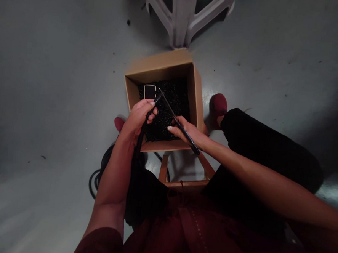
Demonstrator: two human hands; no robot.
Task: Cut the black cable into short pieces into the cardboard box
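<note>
- The left hand (142, 113) is closed around a black tube (156, 101), its thumb and fingers pinching it just short of the ribbed far end.
- From that grip the tube runs back toward the near side, along the inside of the left forearm, and is lost against the dark clothing.
- The right hand (187, 132) holds a long, slim dark tool (176, 120), with the thumb set apart from the tool's shaft. The exact kind of tool is too dark to tell.
- The tool slants from its pointed tip at far left to its thicker end at near right, beside the right wrist. Its tip is close to the far end of the tube; whether the two touch cannot be told.
- Both hands are above an open cardboard box (198, 96) on the floor (60, 78), between the person's feet.
- Inside the box lies a heap of small black pieces (170, 100).
- A dark rectangular object (149, 91) with a pale rim is at the far left of the heap, just beyond the left hand.
- On the far side of the box is a pale plastic stool (183, 18).
- A black coil (95, 181) lies at near left, partly hidden by the left arm.
- Red footwear (219, 104) shows to the right of the box, and more to its left.
</note>
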